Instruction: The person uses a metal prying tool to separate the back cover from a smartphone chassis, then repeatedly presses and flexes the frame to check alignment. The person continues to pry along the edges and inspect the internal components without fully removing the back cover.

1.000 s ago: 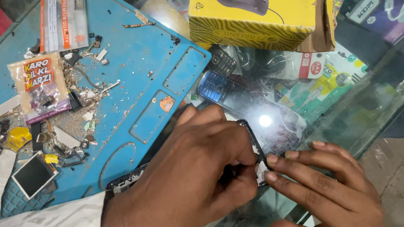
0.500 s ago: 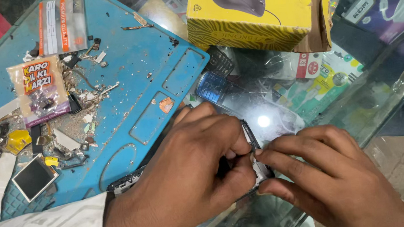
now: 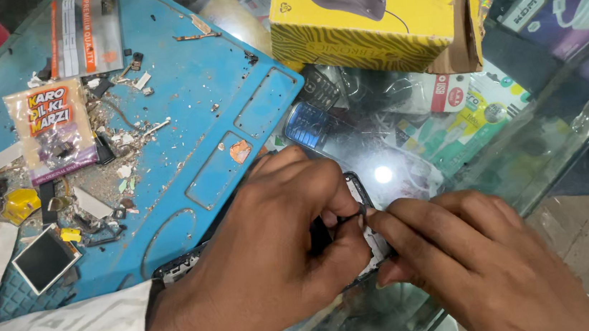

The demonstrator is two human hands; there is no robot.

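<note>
On the glass counter (image 3: 525, 165) by a blue mat (image 3: 181, 111), our hands, left (image 3: 275, 261) and right (image 3: 477, 263), pinch a dark phone frame (image 3: 362, 195).

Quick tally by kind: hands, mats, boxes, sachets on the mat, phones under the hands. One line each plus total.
Hands: 2, left hand and right hand, both gripping the phone frame
Blue work mat: 1
Yellow mouse box: 1
Printed sachets: 2, snack-style sachet and clear orange-striped pack
Dark phone frame: 1
Total: 7
</note>
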